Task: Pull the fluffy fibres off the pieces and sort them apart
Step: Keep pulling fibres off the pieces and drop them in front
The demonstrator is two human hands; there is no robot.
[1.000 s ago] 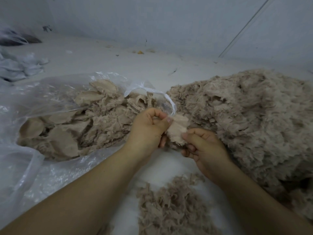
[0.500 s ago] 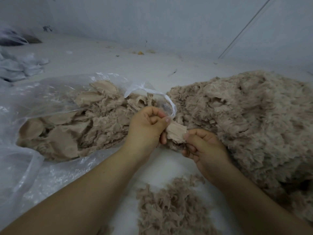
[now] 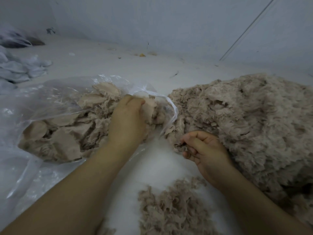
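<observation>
A clear plastic bag [image 3: 42, 102] on the left holds several beige fabric pieces [image 3: 64, 141]. My left hand [image 3: 127, 121] reaches into the bag's mouth and grips one beige piece [image 3: 149, 107] there. My right hand [image 3: 203, 148] sits at the near edge of a big fluffy beige heap [image 3: 254, 124] on the right, fingers curled around a small tuft of fibres [image 3: 179, 145]. A smaller pile of pulled fibres [image 3: 171, 206] lies on the white surface between my forearms.
White surface [image 3: 160, 165] under everything. Crumpled pale cloth or bags [image 3: 20, 70] lie at the far left. A grey wall [image 3: 169, 22] stands behind, with small debris [image 3: 142, 55] along its base.
Both hands held one piece together in the middle. Now they have parted: my left hand has carried the piece left into the bag's mouth, my right hand has dropped toward the big heap with fibres.
</observation>
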